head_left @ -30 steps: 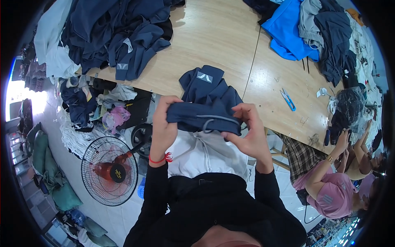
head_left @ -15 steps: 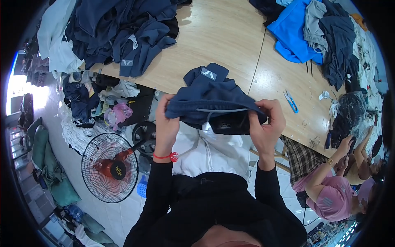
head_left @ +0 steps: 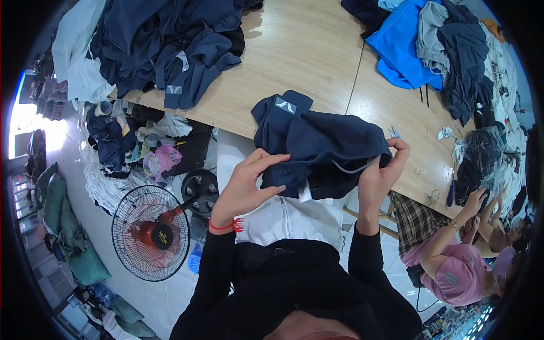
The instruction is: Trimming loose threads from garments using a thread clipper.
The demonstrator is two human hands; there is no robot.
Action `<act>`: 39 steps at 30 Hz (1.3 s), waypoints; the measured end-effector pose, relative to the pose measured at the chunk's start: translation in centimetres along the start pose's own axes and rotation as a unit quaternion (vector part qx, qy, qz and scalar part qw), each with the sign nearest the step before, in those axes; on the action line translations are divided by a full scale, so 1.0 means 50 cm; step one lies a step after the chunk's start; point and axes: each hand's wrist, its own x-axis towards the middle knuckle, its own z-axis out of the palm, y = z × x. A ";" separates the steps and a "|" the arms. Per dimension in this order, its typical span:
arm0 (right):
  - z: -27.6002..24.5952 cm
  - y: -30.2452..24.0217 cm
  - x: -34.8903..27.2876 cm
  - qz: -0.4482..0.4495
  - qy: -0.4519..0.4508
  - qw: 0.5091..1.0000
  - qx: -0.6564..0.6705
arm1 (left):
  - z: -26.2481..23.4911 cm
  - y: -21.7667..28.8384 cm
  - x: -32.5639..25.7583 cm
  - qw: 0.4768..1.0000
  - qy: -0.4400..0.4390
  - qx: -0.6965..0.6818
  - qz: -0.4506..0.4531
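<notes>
Navy elastic-waist pants (head_left: 334,133) are held up at the near table edge, with the waist opening toward me. A pale grey cord (head_left: 354,170) curves across the opening, and a small white tag (head_left: 305,191) hangs from its lower edge. My left hand (head_left: 246,184) pinches the left end of the waistband, thumb below and fingers on top. At the other end, my right hand (head_left: 381,173) grips the band with its thumb inside the opening. The far part of the pants, with a grey logo patch (head_left: 285,105), lies on the wooden table (head_left: 300,51).
Blue-handled thread snips (head_left: 395,132) show partly behind my right hand. Navy garments (head_left: 170,39) are piled at the left of the table, blue and grey ones (head_left: 405,48) at the right. A standing fan (head_left: 150,232) is to my left; a co-worker in pink (head_left: 453,269) sits at right.
My left hand has moved right and inward along the waistband. My right hand has shifted slightly right, and the opening now tilts and gapes wider. The snips have become partly covered.
</notes>
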 end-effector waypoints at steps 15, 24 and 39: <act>-0.015 -0.025 -0.022 0.004 -0.096 0.988 -0.119 | -0.037 -0.044 0.009 0.886 0.444 0.113 0.075; -0.042 -0.018 -0.004 -0.070 -0.023 0.996 -0.059 | -0.024 -0.009 0.008 0.911 0.381 0.106 0.118; -0.285 -0.163 0.093 -0.233 0.018 0.969 -0.079 | -0.138 0.196 -0.070 0.760 0.362 0.249 0.478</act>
